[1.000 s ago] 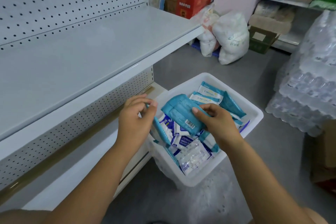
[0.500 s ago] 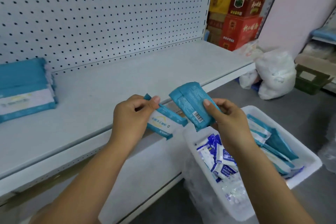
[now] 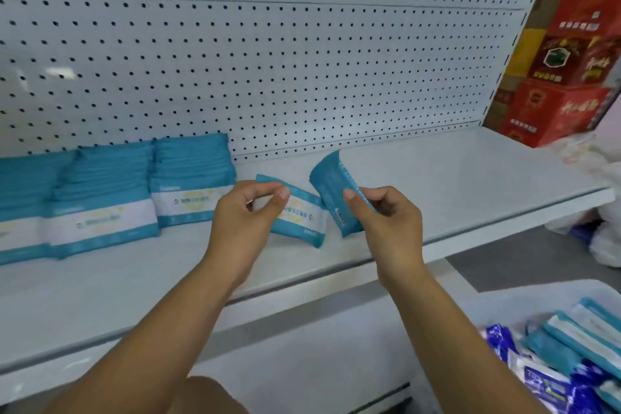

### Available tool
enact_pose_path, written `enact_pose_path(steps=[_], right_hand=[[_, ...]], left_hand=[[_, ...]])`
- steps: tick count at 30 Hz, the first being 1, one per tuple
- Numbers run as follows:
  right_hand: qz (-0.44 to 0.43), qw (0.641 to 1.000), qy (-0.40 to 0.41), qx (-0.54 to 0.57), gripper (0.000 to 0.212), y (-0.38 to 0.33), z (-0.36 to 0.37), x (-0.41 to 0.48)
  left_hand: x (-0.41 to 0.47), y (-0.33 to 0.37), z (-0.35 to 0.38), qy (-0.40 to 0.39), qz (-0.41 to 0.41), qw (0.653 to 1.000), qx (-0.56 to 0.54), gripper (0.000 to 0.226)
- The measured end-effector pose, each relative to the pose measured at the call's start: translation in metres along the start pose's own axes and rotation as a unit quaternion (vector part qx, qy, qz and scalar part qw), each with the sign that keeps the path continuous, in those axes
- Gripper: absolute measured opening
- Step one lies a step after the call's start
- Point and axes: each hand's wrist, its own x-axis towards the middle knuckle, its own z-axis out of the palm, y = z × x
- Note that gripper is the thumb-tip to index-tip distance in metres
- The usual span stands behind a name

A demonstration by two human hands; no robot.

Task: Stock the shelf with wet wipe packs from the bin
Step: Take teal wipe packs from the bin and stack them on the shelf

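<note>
My left hand (image 3: 245, 222) pinches a teal and white wet wipe pack (image 3: 300, 215) by its top edge, label facing up, above the white shelf (image 3: 437, 185). Just to its right, my right hand (image 3: 386, 222) holds a second teal pack (image 3: 331, 185) tilted on edge, barcode side toward me. Three teal wipe packs (image 3: 191, 185) lean in a row against the pegboard at the shelf's left. The white bin (image 3: 504, 306) shows at the bottom right, with several teal and blue packs (image 3: 554, 360) inside.
A white pegboard back panel (image 3: 302, 60) rises behind the shelf. Red and yellow cartons (image 3: 571, 77) are stacked past the shelf's right end. White bags (image 3: 605, 228) lie on the grey floor to the right.
Both hands lifted their packs out of the bin and carried them up and left over the shelf. The view swung left, bringing the row of shelved packs into sight.
</note>
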Motion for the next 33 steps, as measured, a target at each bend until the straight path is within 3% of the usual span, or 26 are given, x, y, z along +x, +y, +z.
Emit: enact_pose_path(steps=[4,8,14,16,20,24,28,33], right_hand=[[-0.017,0.991,-0.110,-0.073,0.014,0.011,0.036,-0.008],[-0.038,0.985,-0.124,-0.116,0.007,0.019,0.041,-0.002],[0.021,0.937,-0.141,-0.319,0.061,0.019,0.037,0.022],[0.036,0.934,-0.171,-0.311,0.060,0.020,0.037,0.025],[0.032,0.948,-0.214,-0.234,0.037,0.022,0.037,0.021],[0.021,0.957,-0.213,-0.197,0.041,0.026,0.033,0.014],[0.004,0.961,-0.214,-0.174,0.046,0.029,0.035,0.009],[-0.028,0.966,-0.223,-0.125,0.038,0.025,0.033,0.006]], left_hand=[[0.016,-0.014,-0.014,0.004,-0.007,1.000,0.015,0.017],[0.025,-0.031,-0.025,-0.016,-0.050,0.998,-0.035,0.048],[0.032,-0.039,-0.025,-0.014,-0.074,0.995,-0.060,0.055],[0.033,-0.042,-0.027,-0.008,-0.081,0.993,-0.083,0.052],[0.035,-0.042,-0.027,0.007,-0.082,0.992,-0.100,0.035],[0.035,-0.039,-0.026,0.032,-0.101,0.985,-0.139,0.010],[0.032,-0.032,-0.031,0.055,-0.104,0.983,-0.144,0.005],[0.009,-0.018,-0.043,0.056,-0.047,0.989,-0.130,0.005]])
